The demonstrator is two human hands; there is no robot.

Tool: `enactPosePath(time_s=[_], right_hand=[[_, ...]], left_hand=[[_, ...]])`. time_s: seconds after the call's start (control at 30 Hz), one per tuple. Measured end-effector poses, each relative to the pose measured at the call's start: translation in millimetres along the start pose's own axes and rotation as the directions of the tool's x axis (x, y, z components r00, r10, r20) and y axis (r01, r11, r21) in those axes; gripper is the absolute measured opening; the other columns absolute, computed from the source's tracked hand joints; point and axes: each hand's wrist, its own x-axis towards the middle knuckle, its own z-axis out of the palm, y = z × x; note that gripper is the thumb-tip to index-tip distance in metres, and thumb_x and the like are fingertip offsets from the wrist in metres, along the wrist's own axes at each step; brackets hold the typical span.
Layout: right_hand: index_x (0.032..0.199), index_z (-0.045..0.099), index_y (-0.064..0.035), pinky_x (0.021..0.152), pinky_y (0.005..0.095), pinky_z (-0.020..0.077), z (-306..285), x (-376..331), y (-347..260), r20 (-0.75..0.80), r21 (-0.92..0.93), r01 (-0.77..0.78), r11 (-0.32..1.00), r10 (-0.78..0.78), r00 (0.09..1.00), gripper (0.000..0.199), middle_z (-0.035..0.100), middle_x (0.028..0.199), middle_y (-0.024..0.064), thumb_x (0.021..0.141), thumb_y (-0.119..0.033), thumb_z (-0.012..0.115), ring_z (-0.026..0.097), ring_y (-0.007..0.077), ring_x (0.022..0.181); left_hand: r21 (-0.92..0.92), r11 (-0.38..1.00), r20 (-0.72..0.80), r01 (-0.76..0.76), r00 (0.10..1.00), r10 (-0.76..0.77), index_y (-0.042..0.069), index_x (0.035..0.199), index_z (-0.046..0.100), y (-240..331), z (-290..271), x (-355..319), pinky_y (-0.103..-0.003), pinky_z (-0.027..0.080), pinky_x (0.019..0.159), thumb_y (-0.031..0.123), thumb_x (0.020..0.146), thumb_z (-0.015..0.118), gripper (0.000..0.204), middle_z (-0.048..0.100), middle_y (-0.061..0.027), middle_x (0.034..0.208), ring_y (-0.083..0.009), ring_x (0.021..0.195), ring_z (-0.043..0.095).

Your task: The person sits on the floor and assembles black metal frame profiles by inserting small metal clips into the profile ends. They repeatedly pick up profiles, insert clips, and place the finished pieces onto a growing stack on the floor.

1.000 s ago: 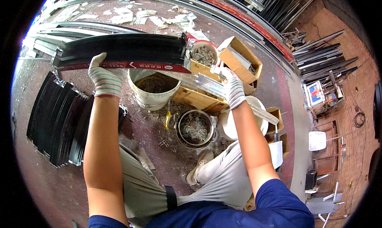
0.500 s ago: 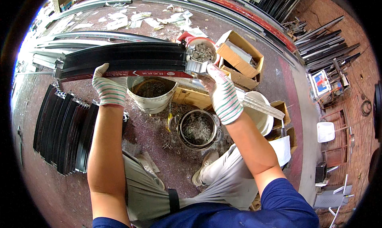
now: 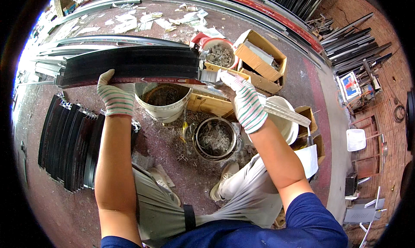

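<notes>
A long black metal profile [image 3: 132, 62] with a red strip along its near side hangs level over the floor. Thumb on top, my left hand [image 3: 115, 94] in a striped glove grips its near edge, left of the middle. At the profile's right end sits a small silver metal piece [image 3: 209, 75]. My right hand [image 3: 246, 98], gloved alike, pinches this piece by its right side; the fingers underneath are partly hidden. Below the profile stands a white bucket [image 3: 166, 107], and nearer my feet is a round metal pot [image 3: 215, 138] of small metal parts.
A row of black profiles [image 3: 71, 142] lies at left. Beyond my right hand are a red-rimmed bucket [image 3: 219, 53] of metal parts, an open cardboard box [image 3: 260, 57] and a white tub [image 3: 287, 118]. Long profiles [image 3: 116, 39] lie behind; paper scraps [image 3: 149, 20] litter the far floor.
The black profile has shifted slightly left and its red side has tilted out of sight somewhat. My right hand stays at the silver piece, which shows a little farther out of the profile's end.
</notes>
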Motion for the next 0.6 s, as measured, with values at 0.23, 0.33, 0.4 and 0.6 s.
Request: enactPosePath(time_s=[0.23,0.33,0.4,0.6], right_hand=[[0.115,0.066,-0.0016,0.090,0.0259,0.0487,-5.9,6.6,14.2,-0.034,-0.059,0.015,0.998,-0.017,0.999,0.034,0.068,0.106,0.0046,0.092,-0.026,0.067,0.062,0.0130,0.099],[0.121,0.064,0.0008,0.096,0.0243,0.0455,2.2,1.2,17.6,-0.058,-0.116,0.011,0.993,-0.018,0.998,0.042,0.067,0.113,0.0059,0.091,-0.028,0.069,0.060,0.0129,0.105],[0.123,0.062,0.0018,0.098,0.0252,0.0448,10.3,-4.9,11.9,-0.056,-0.156,0.011,0.988,-0.020,0.998,0.045,0.066,0.116,0.0068,0.092,-0.030,0.069,0.059,0.0131,0.107],[0.138,0.045,0.0075,0.095,0.0247,0.0473,9.4,-1.3,11.7,-0.098,-0.189,0.077,0.979,-0.097,0.990,0.062,0.063,0.119,0.0098,0.092,-0.026,0.070,0.060,0.0133,0.106]], left_hand=[[0.018,0.999,0.076,0.031,0.997,-0.033,0.001,0.102,0.067,-1.3,-10.7,13.6,-0.052,0.047,0.101,0.011,0.066,0.066,0.038,0.068,-0.0156,0.109,-0.0369,0.102,0.063],[0.048,0.999,0.070,0.007,0.997,-0.010,0.002,0.102,0.067,-0.4,-14.2,12.5,-0.053,0.047,0.100,0.011,0.066,0.066,0.037,0.068,-0.0156,0.109,-0.0369,0.102,0.063],[0.068,0.997,0.065,-0.035,0.997,0.031,0.002,0.101,0.067,1.5,-11.5,11.9,-0.053,0.047,0.100,0.012,0.066,0.066,0.036,0.068,-0.0156,0.108,-0.0368,0.101,0.063],[0.062,0.994,0.037,-0.090,0.995,0.088,0.002,0.098,0.068,3.4,-6.9,12.9,-0.051,0.047,0.101,0.013,0.066,0.066,0.034,0.068,-0.0146,0.107,-0.0361,0.101,0.063]])
